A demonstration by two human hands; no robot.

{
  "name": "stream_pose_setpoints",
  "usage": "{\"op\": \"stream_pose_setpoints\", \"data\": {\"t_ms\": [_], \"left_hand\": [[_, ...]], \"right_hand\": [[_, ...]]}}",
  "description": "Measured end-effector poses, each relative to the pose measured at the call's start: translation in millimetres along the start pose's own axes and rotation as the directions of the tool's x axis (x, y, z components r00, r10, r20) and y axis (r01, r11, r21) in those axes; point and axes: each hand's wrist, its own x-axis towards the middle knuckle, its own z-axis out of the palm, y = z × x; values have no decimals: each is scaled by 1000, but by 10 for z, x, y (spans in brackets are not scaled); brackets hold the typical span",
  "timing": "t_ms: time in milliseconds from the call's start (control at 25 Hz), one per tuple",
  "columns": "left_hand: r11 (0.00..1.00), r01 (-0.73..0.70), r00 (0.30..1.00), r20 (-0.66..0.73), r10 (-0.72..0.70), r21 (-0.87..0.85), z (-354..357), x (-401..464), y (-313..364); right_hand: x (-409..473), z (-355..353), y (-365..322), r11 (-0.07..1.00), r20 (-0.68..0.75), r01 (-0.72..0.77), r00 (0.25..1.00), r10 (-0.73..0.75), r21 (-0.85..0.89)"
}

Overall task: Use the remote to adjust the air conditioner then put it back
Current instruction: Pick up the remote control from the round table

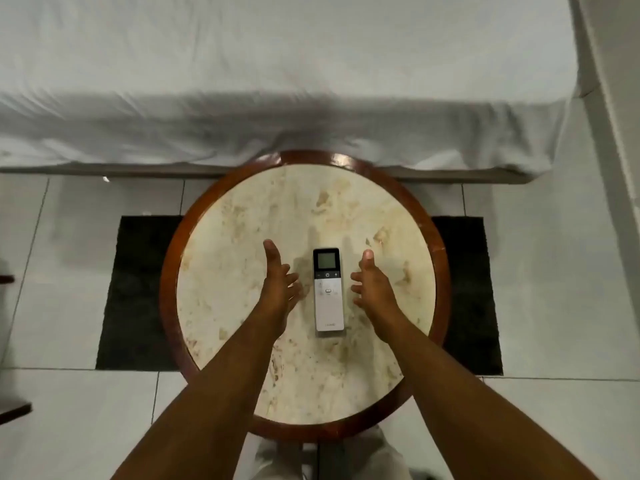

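Note:
A white remote (328,299) with a small grey screen at its far end lies flat near the middle of a round marble-topped table (242,216) with a dark wooden rim. My left hand (278,282) hovers just left of the remote, fingers apart, holding nothing. My right hand (373,284) hovers just right of it, fingers also spread and empty. Neither hand touches the remote. No air conditioner is in view.
A bed with a rumpled white sheet (277,81) runs along the far side, its edge against the table. A black rug (138,292) lies under the table on pale floor tiles (69,427). Dark furniture edges (14,408) show at the far left.

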Motion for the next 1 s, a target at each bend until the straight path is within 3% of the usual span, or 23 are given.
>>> {"op": "stream_pose_setpoints", "data": {"t_ms": [240,440,760,1000], "left_hand": [[992,46,998,55,-40,-114,112,174,-258],[977,72,996,59,-61,-200,106,176,-251],[985,57,990,139,-35,-161,62,-288,-137],[996,-91,963,255,88,-2,385,-1157,355]], "right_hand": [[216,206,235,997,-53,-7,999,3,-73],[332,274,302,999,-117,-31,993,28,-24],[-37,161,230,993,-78,76,993,-83,-87],[-761,-270,-375,990,-130,144,981,-142,3]]}}
